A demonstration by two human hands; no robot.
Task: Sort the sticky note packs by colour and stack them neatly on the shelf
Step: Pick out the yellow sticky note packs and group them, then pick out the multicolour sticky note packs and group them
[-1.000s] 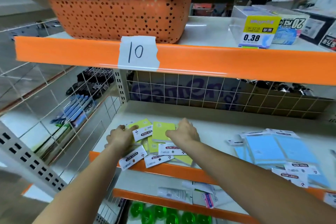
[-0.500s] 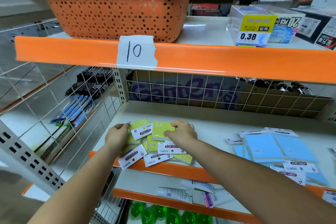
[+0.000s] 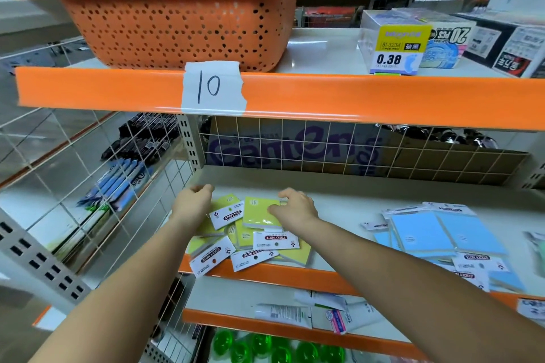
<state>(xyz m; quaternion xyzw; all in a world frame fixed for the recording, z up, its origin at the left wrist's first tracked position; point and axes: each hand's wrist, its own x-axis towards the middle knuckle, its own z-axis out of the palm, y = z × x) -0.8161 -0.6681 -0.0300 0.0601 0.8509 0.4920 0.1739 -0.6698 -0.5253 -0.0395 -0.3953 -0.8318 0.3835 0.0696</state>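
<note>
Shelf [image 3: 339, 203], right hand [image 3: 296, 209] fingers gripping yellow pack [image 3: 259, 212] lying flat, left hand [image 3: 191, 200] curled empty.

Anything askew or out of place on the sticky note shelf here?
Yes. The yellow sticky note packs lie fanned at odd angles, some overhanging the shelf's orange front edge. The blue packs also overlap loosely, not squared.

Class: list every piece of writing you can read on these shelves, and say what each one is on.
"10": paper tag on the top shelf's rail.
"0.38", "BT-3234": yellow box label.
"20 PCS": box behind it, printed upside down.
"STICKY NOTE": yellow packs' cards.
"STICKY NOTE": blue packs' cards.
Cardboard carton's purple lettering: unclear.
Small print elsewhere: blurred.
</note>
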